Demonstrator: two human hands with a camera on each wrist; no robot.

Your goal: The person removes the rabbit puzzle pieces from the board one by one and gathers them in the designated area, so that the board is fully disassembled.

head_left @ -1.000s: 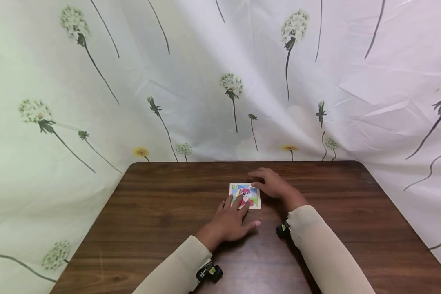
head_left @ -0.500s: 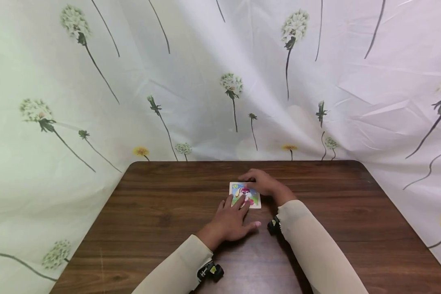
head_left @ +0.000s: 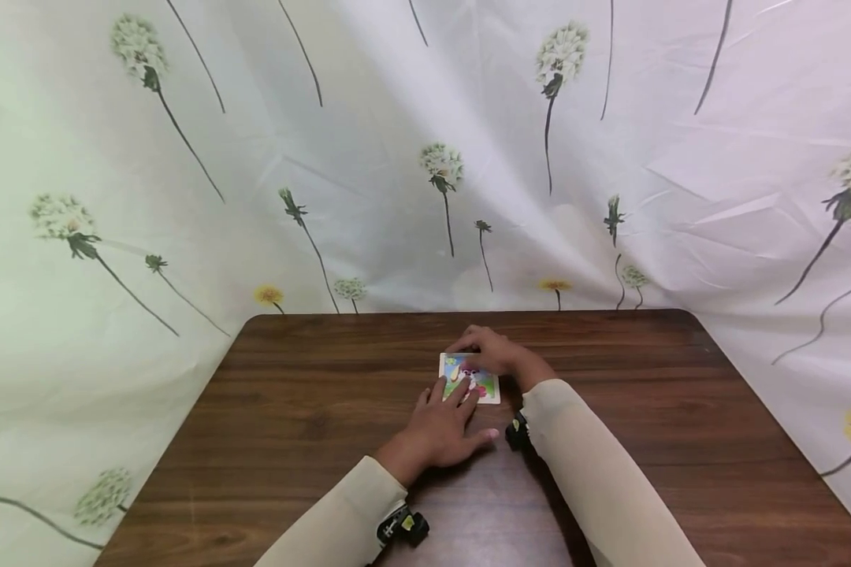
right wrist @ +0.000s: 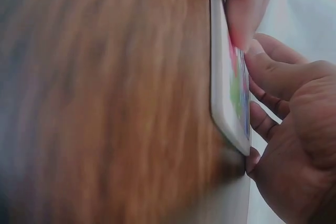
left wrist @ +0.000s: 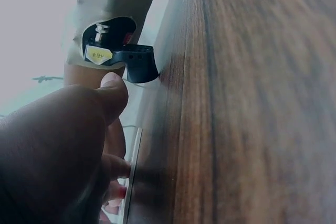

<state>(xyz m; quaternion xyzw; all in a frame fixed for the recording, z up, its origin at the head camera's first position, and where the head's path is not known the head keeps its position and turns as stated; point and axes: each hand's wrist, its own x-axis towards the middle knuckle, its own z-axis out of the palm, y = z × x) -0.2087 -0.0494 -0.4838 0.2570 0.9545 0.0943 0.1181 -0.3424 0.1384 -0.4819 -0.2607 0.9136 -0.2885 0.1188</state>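
Squarish board (head_left: 488,385) is pointing top-forward; left hand (head_left: 445,429) is lying on it unclenched, right hand (head_left: 492,352) over it, grasp unclear. Only wrist views are showing thickness.

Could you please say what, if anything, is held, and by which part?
I can't tell: the left hand rests on the card; the right hand is at its far edge.

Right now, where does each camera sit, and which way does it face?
Head: on the head, facing forward and down at the table and picture tile; left hand, right hand and both sleeves show.
Left wrist: on that wrist, facing low along the table; left hand and the right arm's camera show.
Right wrist: on that wrist, facing the picture tile's edge; right hand and a left finger show.
Head and right wrist share the picture tile.
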